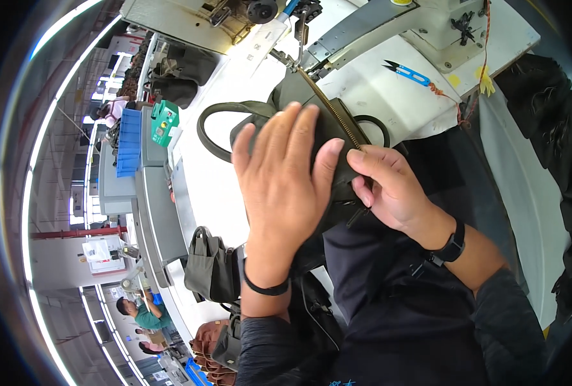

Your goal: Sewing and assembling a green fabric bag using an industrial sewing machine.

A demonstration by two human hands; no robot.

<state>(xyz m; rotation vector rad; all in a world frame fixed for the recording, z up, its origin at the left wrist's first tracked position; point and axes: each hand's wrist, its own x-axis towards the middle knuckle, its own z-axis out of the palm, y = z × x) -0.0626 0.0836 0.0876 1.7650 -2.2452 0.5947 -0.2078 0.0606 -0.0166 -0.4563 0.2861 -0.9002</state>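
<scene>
A dark olive bag [305,94] with looped handles lies under the sewing machine's needle area. Along its opening runs a brass-toothed zipper [329,105], leading up to the presser foot [291,62]. My left hand [282,177] is flat with its fingers stretched out, over the bag's left side; whether it presses on the fabric I cannot tell. With thumb and fingers, my right hand [389,186] pinches the near end of the zipper. One bag handle [218,110] loops out to the left beyond my left hand.
Blue thread snips [409,73] on an orange cord lie on the white table right of the machine [363,32]. Finished-looking olive bags [210,265] and brown bags [212,344] sit at the left. Dark material [549,122] hangs at the far right. Other people work in the background.
</scene>
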